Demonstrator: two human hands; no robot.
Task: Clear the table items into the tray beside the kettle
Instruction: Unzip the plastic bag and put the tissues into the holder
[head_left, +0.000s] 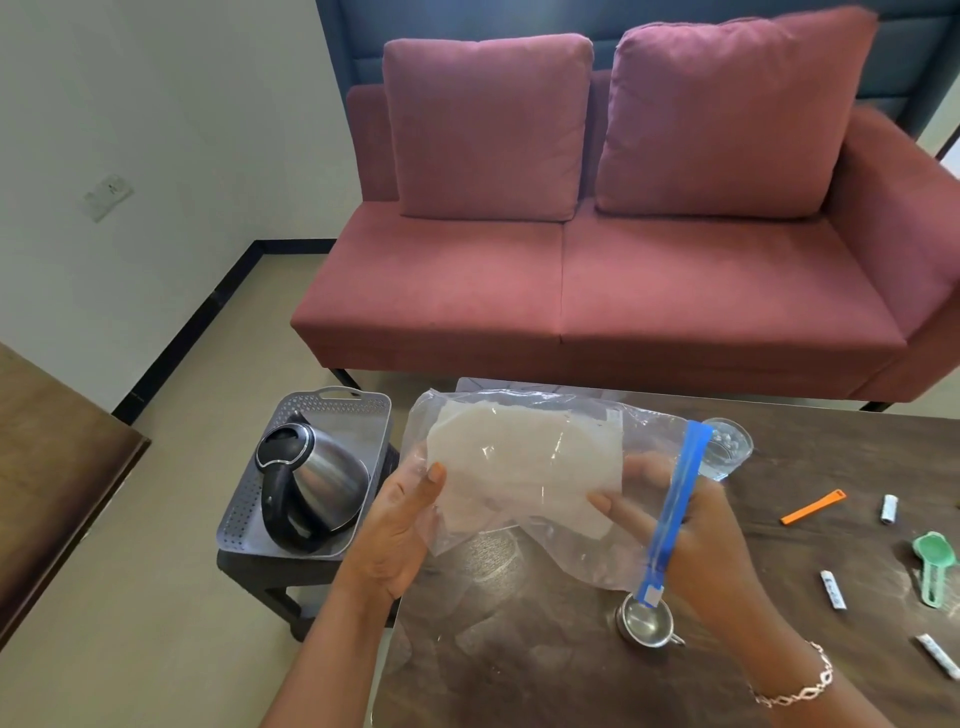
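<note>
Bag (519, 457) is held up over the table's (545, 649) left end, near the tray (332, 405), but the kettle (311, 478) hogs most of that tray, so a loose drop could leave it sliding off the rim. Its low corner could also snag the cup (644, 621) underneath. Left hand (400, 530) pinches its left edge, right hand (696, 535) grips by the zip (675, 499), thumbs in front.

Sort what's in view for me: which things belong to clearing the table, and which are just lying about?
Job: zip-top bag, held by left hand and right hand; grey tray with the kettle in it; glass; orange clip; green scoop; steel cup; sachets.

Lying about: sofa; wall socket; stool under the tray.
</note>
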